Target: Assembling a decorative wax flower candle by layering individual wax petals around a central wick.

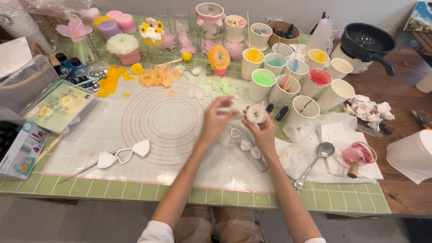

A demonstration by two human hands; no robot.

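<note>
My right hand (263, 130) holds up a small white layered wax flower (255, 114) above the translucent mat (148, 135). Just left of the flower, my left hand (216, 118) has its fingers spread, and its fingertips pinch a pale petal beside the flower. On the mat below the hands lie loose white petals (250, 148) and a small heart-shaped cutter (235, 132).
Paper cups of coloured wax (288, 76) stand behind the hands. Orange petals (157, 77) and pale green petals (218, 85) lie at the back. Heart cutters (123, 155) rest at front left, a spoon (315, 162) and pink glass (357, 154) at right, a black pot (366, 42) far right.
</note>
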